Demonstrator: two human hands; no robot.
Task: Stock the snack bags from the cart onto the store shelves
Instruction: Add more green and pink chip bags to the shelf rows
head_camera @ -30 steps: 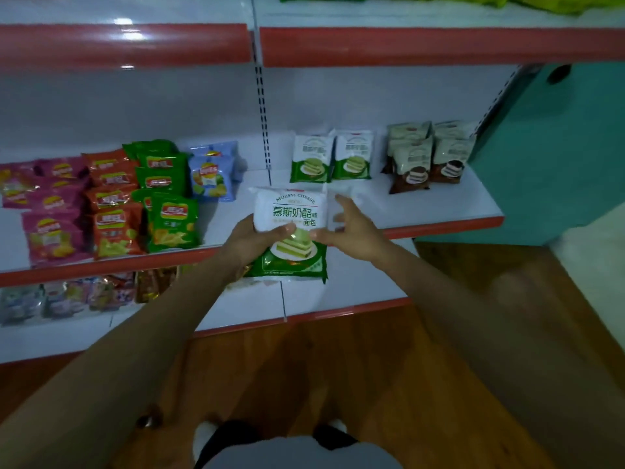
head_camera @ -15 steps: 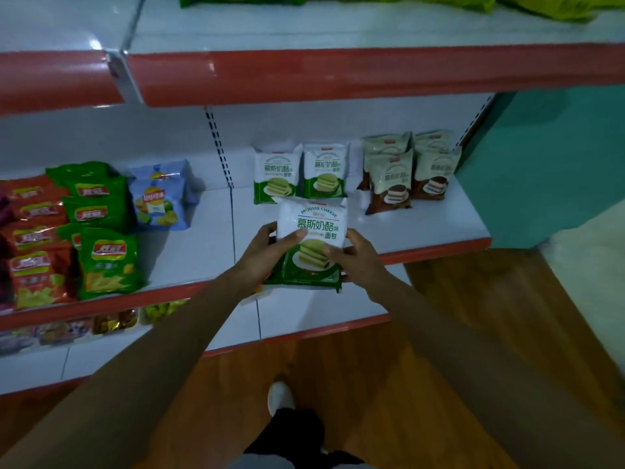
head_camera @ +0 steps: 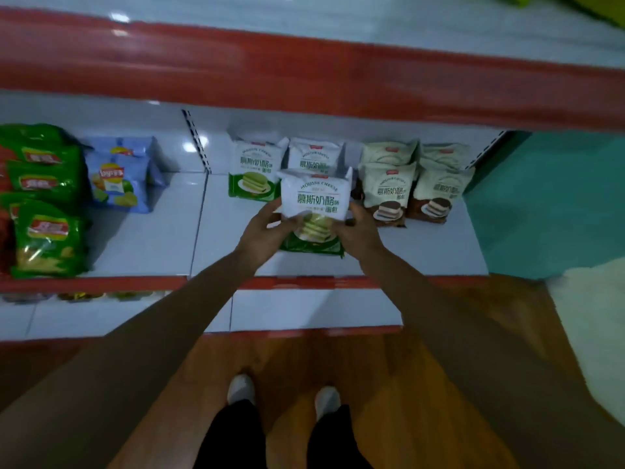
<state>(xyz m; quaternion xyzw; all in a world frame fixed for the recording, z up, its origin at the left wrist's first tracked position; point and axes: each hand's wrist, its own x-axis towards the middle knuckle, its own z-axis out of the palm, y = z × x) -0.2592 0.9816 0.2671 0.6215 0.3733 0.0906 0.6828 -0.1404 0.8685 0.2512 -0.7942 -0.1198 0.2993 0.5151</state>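
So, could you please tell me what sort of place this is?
Most likely a small shop: long white shelves with red front edges, rows of matching snack packets such as the green crisp bags, and the left hand and right hand holding a white-and-green bread pack in front of identical ones.

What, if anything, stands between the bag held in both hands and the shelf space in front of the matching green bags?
Nothing visible. The left hand and right hand hold the bag over bare shelf, in front of the matching green bags; the brown bags stand beside it, to the right.
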